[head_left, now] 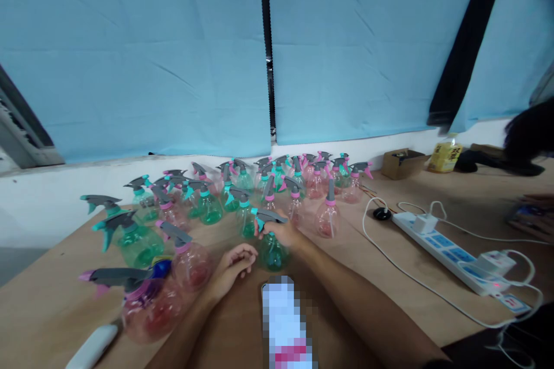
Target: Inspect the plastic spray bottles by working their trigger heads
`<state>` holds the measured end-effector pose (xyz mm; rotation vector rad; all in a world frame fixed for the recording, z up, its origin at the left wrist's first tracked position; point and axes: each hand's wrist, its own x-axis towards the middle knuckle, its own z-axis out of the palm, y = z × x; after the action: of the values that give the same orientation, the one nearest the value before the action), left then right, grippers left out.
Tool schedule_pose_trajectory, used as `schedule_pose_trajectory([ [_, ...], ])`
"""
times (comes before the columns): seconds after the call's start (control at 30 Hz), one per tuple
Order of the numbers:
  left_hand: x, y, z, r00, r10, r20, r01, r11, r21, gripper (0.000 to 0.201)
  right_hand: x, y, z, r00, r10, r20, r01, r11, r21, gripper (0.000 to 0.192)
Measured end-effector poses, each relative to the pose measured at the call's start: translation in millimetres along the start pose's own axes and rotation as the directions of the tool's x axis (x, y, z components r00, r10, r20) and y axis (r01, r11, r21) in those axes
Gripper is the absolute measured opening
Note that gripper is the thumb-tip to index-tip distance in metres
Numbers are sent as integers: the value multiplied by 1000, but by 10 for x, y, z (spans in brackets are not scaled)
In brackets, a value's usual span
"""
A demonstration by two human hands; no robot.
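Observation:
In front of me a green spray bottle [273, 253] with a grey and teal trigger head stands upright on the table. My right hand [282, 232] is closed round its neck, just under the head. My left hand [236, 265] is beside the bottle on its left, fingers loosely curled with a gap to the thumb and nothing visible in them. Close to the left forearm are a pink spray bottle [193, 268] and a larger-looking pink spray bottle [151, 311], with a dark blue and yellow item [161, 268] partly hidden between them.
Several more green and pink spray bottles [210, 207] crowd toward the wall. A phone [283, 323] with a blurred-out screen lies before me. To the right are a power strip [450, 251] with cables, a cardboard box [402, 164] and a yellow-labelled bottle [445, 155]. A white object [93, 346] lies front left.

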<state>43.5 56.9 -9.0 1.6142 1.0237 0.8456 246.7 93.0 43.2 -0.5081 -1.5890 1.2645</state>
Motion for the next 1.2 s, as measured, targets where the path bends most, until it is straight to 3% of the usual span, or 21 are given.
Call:
schedule_pose_trajectory([
  [0.23,-95,52,-36,969,34,245,56,934,-352,35,94,181,217,987,-121,-104,113,991,-78,26],
  [0.4,-157,179,49,898,173,405,108,805,-583,35,246,218,483,950,-291,-111,269,947,-174,22],
  [0.5,-186,204,82,911,182,371,120,742,-659,30,350,159,611,928,-358,-99,308,891,-333,18],
  [0.6,-185,183,82,954,124,272,99,726,-680,15,424,131,679,925,-369,-85,295,843,-450,19],
  [0.7,-154,156,81,993,19,114,61,748,-660,10,462,131,710,927,-359,-107,256,816,-518,21],
  [0.83,-103,130,113,991,-126,-52,72,806,-587,10,547,118,746,937,-318,-143,191,810,-554,17],
  [1.07,-55,64,173,983,-135,-123,47,837,-545,20,704,113,756,975,-172,-139,41,756,-653,14],
  [1.13,-42,50,174,984,-132,-124,46,845,-533,23,654,75,745,965,-208,-157,50,741,-670,22],
  [1.2,-35,46,166,984,-125,-126,40,848,-529,25,591,0,719,917,-335,-217,103,723,-684,35],
])
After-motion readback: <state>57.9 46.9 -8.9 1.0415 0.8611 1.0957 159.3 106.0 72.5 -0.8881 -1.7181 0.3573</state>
